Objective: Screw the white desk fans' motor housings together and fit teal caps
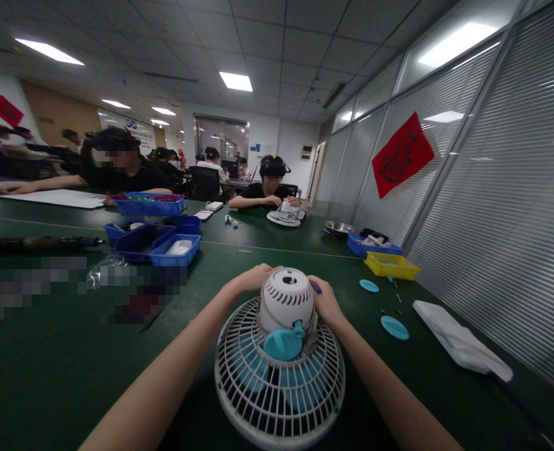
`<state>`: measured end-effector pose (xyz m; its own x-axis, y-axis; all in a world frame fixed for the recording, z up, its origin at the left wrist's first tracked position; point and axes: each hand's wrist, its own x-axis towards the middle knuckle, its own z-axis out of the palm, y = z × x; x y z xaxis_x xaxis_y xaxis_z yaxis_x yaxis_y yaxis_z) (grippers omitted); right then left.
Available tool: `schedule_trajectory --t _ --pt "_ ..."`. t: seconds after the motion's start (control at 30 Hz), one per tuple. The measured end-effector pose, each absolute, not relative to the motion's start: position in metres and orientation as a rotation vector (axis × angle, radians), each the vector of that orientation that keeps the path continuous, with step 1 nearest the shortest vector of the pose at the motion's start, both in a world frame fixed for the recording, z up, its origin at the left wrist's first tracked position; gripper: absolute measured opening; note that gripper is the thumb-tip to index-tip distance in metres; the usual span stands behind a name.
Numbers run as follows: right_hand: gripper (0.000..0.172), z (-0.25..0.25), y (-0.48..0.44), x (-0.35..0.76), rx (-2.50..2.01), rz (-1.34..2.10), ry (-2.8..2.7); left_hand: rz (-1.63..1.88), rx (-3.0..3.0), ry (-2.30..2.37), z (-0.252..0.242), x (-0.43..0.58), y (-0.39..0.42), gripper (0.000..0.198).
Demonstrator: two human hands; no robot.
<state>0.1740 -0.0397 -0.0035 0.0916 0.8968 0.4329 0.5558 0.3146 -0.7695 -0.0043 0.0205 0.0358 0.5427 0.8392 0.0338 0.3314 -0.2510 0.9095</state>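
Note:
A white fan head with a round grille lies grille-down on the green table in front of me. Light blue blades show through the bars, and a light blue knob sits on the near side of the motor housing. My left hand is against the far left side of the housing, its fingertips hidden behind it. On the right side, my right hand touches the housing, with a small purple item or mark by the fingers; its fingertips are mostly hidden too.
Blue bins stand back left beside a dark rod. To the right are a yellow tray, light blue discs, small screws and a white stand part. Across the table, a person handles another fan.

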Motion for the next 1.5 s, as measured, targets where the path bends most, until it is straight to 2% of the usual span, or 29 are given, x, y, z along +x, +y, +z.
schedule_trajectory --t 0.53,0.9,1.07,1.13,1.17,1.27,1.33,1.5 --pt "0.024 -0.003 -0.036 0.185 -1.269 0.501 -1.626 0.774 1.313 0.880 0.030 0.015 0.013 0.034" --pt "0.035 0.011 -0.041 0.215 -1.382 0.803 -1.457 0.769 1.275 0.924 0.033 0.017 0.012 0.028" --pt "0.029 -0.010 -0.035 0.235 -1.733 0.588 -1.396 0.809 1.344 0.966 0.028 0.014 0.019 0.026" --pt "0.025 -0.013 -0.031 0.234 -1.735 0.494 -1.349 0.817 1.368 0.974 0.027 0.014 0.021 0.027" --pt "0.027 -0.014 -0.030 0.232 -1.663 0.496 -1.306 0.818 1.378 0.978 0.027 0.013 0.021 0.028" --pt "0.049 -0.012 -0.026 0.219 -1.355 0.584 -1.182 0.825 1.396 0.991 0.026 0.013 0.021 0.028" --pt "0.054 -0.014 -0.025 0.210 -1.278 0.624 -1.183 0.843 1.394 1.005 0.026 0.014 0.021 0.026" --pt "0.036 -0.029 -0.027 0.201 -1.346 0.733 -1.347 0.942 1.318 1.096 0.020 0.009 0.028 0.021"
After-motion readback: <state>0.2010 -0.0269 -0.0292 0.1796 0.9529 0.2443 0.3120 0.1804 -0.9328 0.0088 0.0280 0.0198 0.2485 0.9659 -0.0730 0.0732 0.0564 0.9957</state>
